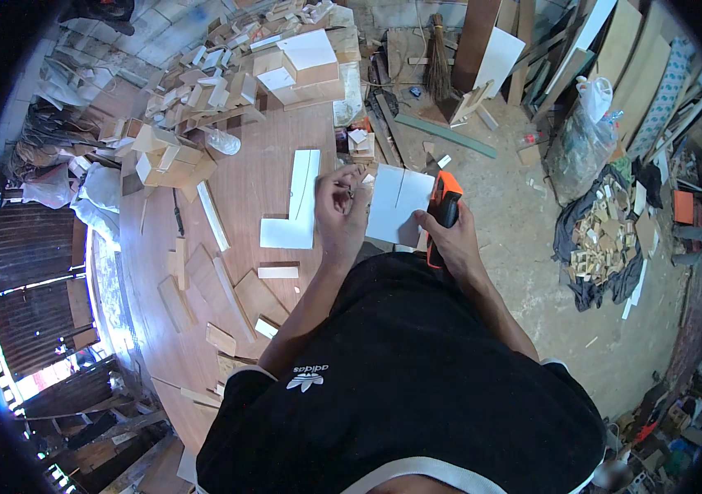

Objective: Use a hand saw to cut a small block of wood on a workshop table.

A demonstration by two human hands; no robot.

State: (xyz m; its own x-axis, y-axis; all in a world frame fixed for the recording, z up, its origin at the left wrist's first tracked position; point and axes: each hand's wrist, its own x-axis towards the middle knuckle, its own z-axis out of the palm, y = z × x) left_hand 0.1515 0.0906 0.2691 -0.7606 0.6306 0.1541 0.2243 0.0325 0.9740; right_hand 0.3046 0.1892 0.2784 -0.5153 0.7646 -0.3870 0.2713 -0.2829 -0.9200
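My right hand [455, 239] is closed around an orange-and-black hand tool [447, 202] whose exact kind I cannot make out. Its thumb also lies on the edge of a white rectangular panel [396, 206], which has a dark, thin line running in from its far edge. Just left of the panel is my left hand [341, 202], its fingers curled in. Whatever those fingers may hold is too small to name. On the brown table [272, 160], beside the left hand, lies a white L-shaped board [304, 198] with a similar dark line.
Wood offcuts [235, 288] lie across the table's left side. Cardboard boxes [300, 70] and piled wood blocks stand at its far end. A broom [439, 62] and leaning boards [614, 49] are farther off. On the right floor sit a plastic bag [585, 140] and a scrap heap [606, 239].
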